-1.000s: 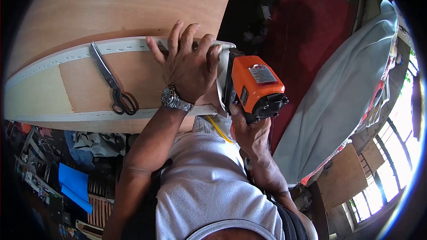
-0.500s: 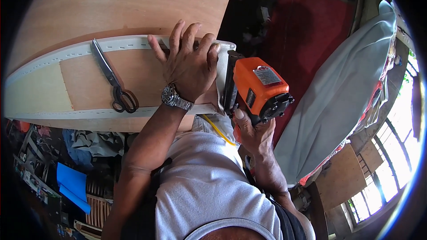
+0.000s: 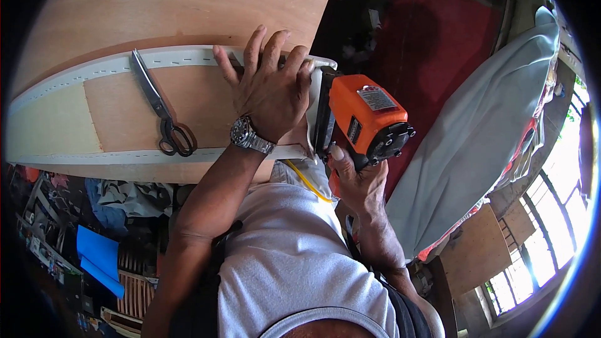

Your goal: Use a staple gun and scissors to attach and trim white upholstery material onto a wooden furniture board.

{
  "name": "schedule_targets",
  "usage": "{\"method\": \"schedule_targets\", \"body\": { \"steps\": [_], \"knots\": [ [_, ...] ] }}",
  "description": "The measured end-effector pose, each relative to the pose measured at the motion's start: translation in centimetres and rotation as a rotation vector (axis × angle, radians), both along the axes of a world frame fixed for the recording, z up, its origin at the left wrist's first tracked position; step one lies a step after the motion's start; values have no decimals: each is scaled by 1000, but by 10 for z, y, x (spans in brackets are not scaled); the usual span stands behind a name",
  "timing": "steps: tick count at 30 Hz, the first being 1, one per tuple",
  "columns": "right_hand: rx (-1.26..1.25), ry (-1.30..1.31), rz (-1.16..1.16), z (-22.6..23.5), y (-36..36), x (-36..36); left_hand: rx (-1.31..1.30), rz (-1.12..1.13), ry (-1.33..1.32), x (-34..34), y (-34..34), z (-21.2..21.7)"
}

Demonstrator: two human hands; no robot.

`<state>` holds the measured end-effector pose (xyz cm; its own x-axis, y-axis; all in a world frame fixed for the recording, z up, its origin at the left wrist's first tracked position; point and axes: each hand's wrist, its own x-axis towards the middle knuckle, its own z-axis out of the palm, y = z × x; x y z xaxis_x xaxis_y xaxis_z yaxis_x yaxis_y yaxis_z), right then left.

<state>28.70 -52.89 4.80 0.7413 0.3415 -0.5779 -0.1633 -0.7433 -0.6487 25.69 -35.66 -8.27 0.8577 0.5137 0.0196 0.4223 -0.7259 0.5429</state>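
**Hand flat, orange tool at the panel's end**

On the plywood panel [image 3: 144, 106], seen from the head camera, the left hand [image 3: 270, 91] lies flat, fingers spread and pressing down the white fabric strip [image 3: 181, 57]. Right hand [image 3: 357, 178] grips the handle of the orange power tool [image 3: 363, 119], fingers wrapped tight, its nose against the panel's right end. Scissors [image 3: 159, 109] rest near the left hand, apart from it.
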Motion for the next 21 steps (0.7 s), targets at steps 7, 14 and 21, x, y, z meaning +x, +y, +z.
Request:
{"method": "schedule_targets", "body": {
  "steps": [7,14,21],
  "knots": [
    [48,-50,57,-4,-3,-1,12,2,3,-1,-1,-2],
    [25,-91,88,-1,2,-2,30,16,-11,0,-1,-2],
    [-40,-77,192,1,2,2,-20,32,-51,-3,1,3]
  ]
}}
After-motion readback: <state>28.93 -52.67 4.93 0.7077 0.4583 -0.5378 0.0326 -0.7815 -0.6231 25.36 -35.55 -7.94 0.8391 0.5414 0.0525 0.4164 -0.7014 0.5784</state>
